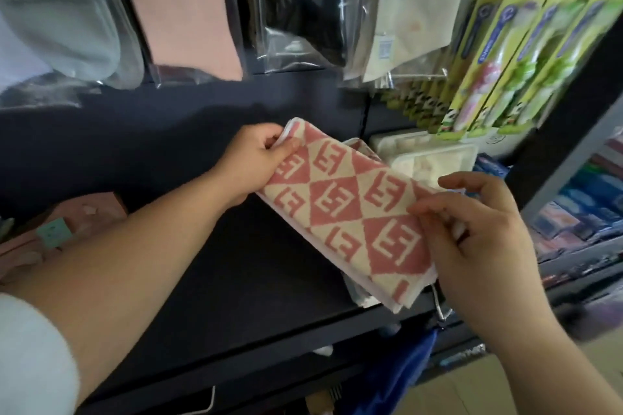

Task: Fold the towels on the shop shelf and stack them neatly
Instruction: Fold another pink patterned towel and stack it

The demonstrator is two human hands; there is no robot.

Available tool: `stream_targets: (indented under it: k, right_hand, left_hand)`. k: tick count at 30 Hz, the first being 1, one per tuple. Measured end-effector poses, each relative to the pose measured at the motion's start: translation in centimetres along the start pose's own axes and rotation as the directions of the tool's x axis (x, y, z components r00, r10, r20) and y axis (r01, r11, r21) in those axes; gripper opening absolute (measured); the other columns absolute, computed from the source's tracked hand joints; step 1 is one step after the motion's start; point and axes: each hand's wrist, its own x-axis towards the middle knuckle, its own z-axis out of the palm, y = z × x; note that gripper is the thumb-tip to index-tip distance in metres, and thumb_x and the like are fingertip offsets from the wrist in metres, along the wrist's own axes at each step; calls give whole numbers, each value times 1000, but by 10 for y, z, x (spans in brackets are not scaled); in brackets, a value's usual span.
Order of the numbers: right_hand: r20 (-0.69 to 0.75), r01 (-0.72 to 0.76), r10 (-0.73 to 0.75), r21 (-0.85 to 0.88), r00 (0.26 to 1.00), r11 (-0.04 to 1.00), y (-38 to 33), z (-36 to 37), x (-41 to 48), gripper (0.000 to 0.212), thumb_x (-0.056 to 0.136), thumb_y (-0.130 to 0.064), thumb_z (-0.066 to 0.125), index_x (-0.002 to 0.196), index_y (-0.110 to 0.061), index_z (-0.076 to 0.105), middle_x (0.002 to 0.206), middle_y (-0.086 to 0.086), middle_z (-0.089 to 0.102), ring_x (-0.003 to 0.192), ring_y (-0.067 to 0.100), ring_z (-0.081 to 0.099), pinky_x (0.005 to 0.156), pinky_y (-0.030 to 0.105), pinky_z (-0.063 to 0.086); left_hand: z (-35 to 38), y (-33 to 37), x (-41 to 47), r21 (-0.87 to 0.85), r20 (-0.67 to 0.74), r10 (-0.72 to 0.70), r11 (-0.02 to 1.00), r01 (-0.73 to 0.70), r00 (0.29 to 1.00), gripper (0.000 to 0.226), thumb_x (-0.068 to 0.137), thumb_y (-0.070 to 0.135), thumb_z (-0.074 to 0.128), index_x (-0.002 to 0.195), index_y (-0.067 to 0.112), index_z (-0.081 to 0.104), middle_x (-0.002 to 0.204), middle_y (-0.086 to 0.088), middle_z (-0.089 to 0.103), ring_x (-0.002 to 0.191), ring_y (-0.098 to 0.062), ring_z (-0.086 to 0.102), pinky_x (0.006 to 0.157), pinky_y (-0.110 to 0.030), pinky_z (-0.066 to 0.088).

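Note:
A folded pink and cream towel with a diamond pattern is held over the dark shop shelf. My left hand pinches its far upper corner between thumb and fingers. At the towel's near right edge my right hand grips it. Another folded towel lies underneath on the shelf, only its edges showing.
Bagged cloths hang above the shelf, toothbrush packs at the right. A white plastic tray sits behind the towel. Pink items lie at the shelf's left. More goods fill shelves at the far right.

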Motion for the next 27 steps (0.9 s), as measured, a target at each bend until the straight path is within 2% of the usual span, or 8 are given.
stream_targets:
  k: [4, 6, 9, 13, 16, 19, 23, 27]
  right_hand:
    - [-47, 1, -7, -125, 999, 992, 6, 7, 9, 16, 91, -4, 68, 100, -12, 78, 125, 4, 55, 91, 0, 49, 75, 2, 36]
    - [-60, 2, -12, -160, 998, 987, 6, 9, 13, 15, 90, -3, 68, 98, -10, 78, 123, 4, 57, 82, 3, 49, 70, 10, 40]
    - [-54, 20, -32, -205, 998, 979, 6, 9, 14, 11, 89, -3, 69, 94, -8, 78, 119, 5, 60, 73, 8, 51, 64, 25, 50]
    - [51, -8, 24, -299, 998, 954, 12, 13, 7, 7, 89, -7, 69, 90, -10, 75, 115, 0, 59, 59, 13, 58, 53, 24, 50]
    - [144, -59, 118, -363, 983, 930, 20, 19, -1, 6, 93, -13, 65, 92, -12, 71, 119, -4, 56, 63, 19, 65, 55, 30, 56]
    - [145, -57, 120, -378, 982, 924, 25, 20, -2, 5, 92, -13, 65, 92, -13, 71, 118, -5, 57, 65, 19, 67, 58, 30, 57]
    - [133, -76, 138, -392, 981, 917, 25, 21, -1, 5, 89, -11, 69, 93, -14, 72, 117, -5, 60, 62, 19, 67, 55, 30, 57]
    - [144, -88, 163, -423, 976, 902, 30, 25, -5, 23, 83, 1, 72, 101, -13, 71, 123, -1, 60, 62, 23, 69, 56, 36, 60]
  left_hand:
    - [24, 7, 47, 49, 83, 46, 998, -50, 995, 33, 93, 37, 67, 89, 5, 69, 83, -16, 72, 71, -17, 61, 68, -37, 48]
    - [34, 13, 66, 60, 117, 74, 995, -82, 990, 30, 94, 36, 67, 91, 6, 72, 90, -19, 74, 73, -19, 63, 70, -36, 50]
    - [51, 23, 86, 66, 174, 107, 991, -120, 979, 28, 96, 35, 67, 98, 9, 76, 93, -12, 76, 77, -16, 67, 74, -33, 56]
    - [77, 22, 103, 153, 256, 113, 976, -156, 960, 21, 92, 31, 71, 101, 13, 76, 89, -1, 74, 73, -8, 64, 67, -22, 51]
    - [90, 12, 108, 284, 298, 111, 938, -199, 948, 17, 89, 37, 74, 92, 21, 75, 81, 7, 70, 69, -4, 61, 62, -21, 45]
    - [93, 5, 109, 363, 301, 129, 901, -238, 945, 18, 89, 40, 73, 82, 24, 74, 74, 9, 68, 69, -8, 60, 67, -26, 45]
    - [89, 5, 109, 384, 244, 154, 891, -241, 957, 24, 87, 41, 74, 87, 17, 77, 79, 2, 72, 76, -15, 65, 72, -30, 50]
    - [86, -4, 106, 398, 203, 153, 890, -224, 967, 19, 88, 38, 74, 82, 20, 74, 69, 12, 63, 73, -15, 64, 67, -27, 43]
